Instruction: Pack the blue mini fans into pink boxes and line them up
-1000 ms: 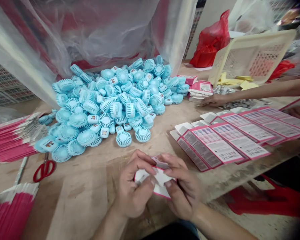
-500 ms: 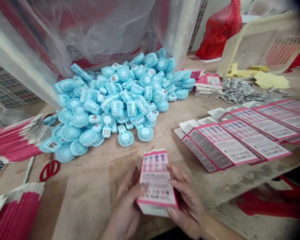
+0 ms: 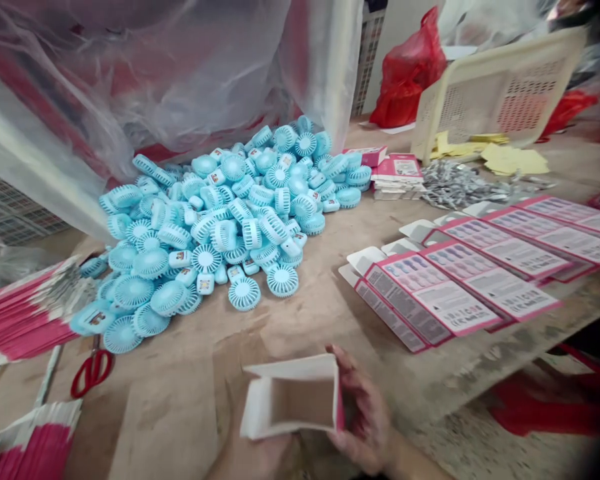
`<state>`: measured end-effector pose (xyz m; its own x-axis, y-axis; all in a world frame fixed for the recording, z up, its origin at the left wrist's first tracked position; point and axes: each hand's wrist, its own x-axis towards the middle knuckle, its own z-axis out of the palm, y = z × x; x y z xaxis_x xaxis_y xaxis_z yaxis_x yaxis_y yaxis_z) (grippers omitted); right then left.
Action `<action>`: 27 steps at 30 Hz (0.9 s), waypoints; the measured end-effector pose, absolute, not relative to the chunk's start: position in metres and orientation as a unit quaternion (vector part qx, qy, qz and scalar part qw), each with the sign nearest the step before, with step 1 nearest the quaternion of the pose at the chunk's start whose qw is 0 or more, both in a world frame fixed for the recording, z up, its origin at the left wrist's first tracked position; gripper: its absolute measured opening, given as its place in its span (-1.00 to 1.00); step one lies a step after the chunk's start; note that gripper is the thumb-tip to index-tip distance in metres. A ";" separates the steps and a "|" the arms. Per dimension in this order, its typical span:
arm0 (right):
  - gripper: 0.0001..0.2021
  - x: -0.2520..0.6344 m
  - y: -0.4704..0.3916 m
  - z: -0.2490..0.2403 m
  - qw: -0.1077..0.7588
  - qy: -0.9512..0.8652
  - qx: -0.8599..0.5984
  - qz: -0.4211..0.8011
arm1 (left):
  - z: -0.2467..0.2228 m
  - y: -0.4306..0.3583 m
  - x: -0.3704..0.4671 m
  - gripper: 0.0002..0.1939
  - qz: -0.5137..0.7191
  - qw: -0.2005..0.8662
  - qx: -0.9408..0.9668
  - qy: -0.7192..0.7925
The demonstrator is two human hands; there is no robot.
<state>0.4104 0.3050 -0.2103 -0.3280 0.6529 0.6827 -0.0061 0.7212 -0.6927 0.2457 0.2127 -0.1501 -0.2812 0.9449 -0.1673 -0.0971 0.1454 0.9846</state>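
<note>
A small open cardboard box point(image 3: 300, 400), white inside with a pink printed outside, is tilted so that its open end faces me; one flap sticks out at the left. My right hand point(image 3: 363, 413) is closed round the box's right side, fingers behind and thumb at the lower edge. My left hand point(image 3: 260, 453) is blurred beneath the box's lower left, its fingers hidden behind the cardboard. Beyond the box lies a big heap of light blue handheld fans point(image 3: 205, 233), the nearest fan point(image 3: 244, 293) standing a little forward of it.
Opened printed boxes point(image 3: 460, 280) lie in a row at right. Flat pink cartons point(image 3: 30, 307) are stacked at left, near red-handled scissors point(image 3: 93, 373). Farther back are a grey heap of small parts point(image 3: 460, 185), yellow slips point(image 3: 515, 159), a cream basket point(image 3: 425, 113) and a red bag point(image 3: 407, 77).
The box has turned from its printed face showing to its open end facing me. My left hand has dropped lower, behind the box. The head view has shifted slightly right.
</note>
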 end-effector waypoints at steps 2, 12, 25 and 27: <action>-0.57 0.409 0.307 -0.209 0.562 -0.750 -0.206 0.281 | -0.153 0.210 0.243 -0.59 0.567 0.447 0.391 0.571; -0.29 0.400 0.306 -0.203 0.512 -0.767 -0.186 0.339 | -0.093 0.261 0.198 -0.60 0.273 0.408 0.638 0.594; -0.50 0.402 0.308 -0.212 0.419 -0.732 -0.205 0.496 | -0.097 0.330 0.144 -0.65 0.491 0.189 0.304 0.795; -0.46 0.401 0.310 -0.206 0.399 -0.728 -0.204 0.519 | -0.078 0.311 0.145 -0.63 0.624 0.241 0.228 0.707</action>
